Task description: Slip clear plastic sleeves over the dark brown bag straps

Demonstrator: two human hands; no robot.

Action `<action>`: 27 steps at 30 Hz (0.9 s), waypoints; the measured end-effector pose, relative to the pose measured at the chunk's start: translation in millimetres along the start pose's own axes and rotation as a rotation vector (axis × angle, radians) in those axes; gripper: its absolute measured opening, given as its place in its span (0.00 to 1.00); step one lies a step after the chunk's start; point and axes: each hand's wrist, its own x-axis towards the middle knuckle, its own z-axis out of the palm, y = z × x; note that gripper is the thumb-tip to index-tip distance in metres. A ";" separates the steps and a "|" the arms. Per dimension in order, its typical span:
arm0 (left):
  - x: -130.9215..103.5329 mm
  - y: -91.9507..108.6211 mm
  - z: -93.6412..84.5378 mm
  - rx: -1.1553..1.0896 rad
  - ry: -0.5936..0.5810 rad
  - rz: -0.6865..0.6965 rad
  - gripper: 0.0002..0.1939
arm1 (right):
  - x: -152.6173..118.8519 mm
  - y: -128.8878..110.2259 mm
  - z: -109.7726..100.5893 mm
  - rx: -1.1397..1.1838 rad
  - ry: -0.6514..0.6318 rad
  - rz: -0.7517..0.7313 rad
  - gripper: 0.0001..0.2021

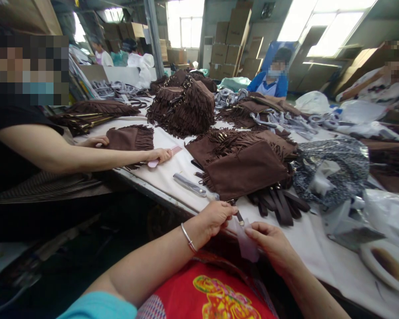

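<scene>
My left hand point(218, 217) pinches a short dark strap end point(240, 217) with metal fittings, close to the table's front edge. In the fingers of my right hand point(269, 239) is a thin translucent plastic sheet point(247, 244), which meets the strap's lower end. Just beyond my hands lies a brown fringed bag point(248, 170) on top of others. Brown straps point(279, 206) hang out from under it. To the left of the bag, a strap wrapped in clear plastic point(190, 185) rests on the white tabletop.
At the left, a co-worker's hand point(159, 155) holds a pink-handled brush over the table beside a fringed bag point(129, 138). A tall pile of fringed bags point(182, 104) stands farther back. Crumpled plastic point(332, 166) and a tape roll point(387, 266) lie at the right.
</scene>
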 end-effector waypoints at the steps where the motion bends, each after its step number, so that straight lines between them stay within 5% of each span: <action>1: -0.4 -0.7 -0.5 0.005 0.002 0.010 0.14 | -0.1 0.4 0.1 0.003 0.017 0.012 0.16; 16: -5.7 -6.0 0.6 0.042 0.019 0.063 0.16 | -4.7 4.3 15.0 0.157 0.120 0.081 0.18; 27: -8.5 -6.9 -3.3 0.049 0.038 -0.014 0.16 | 23.4 -7.0 29.6 0.138 0.094 0.033 0.17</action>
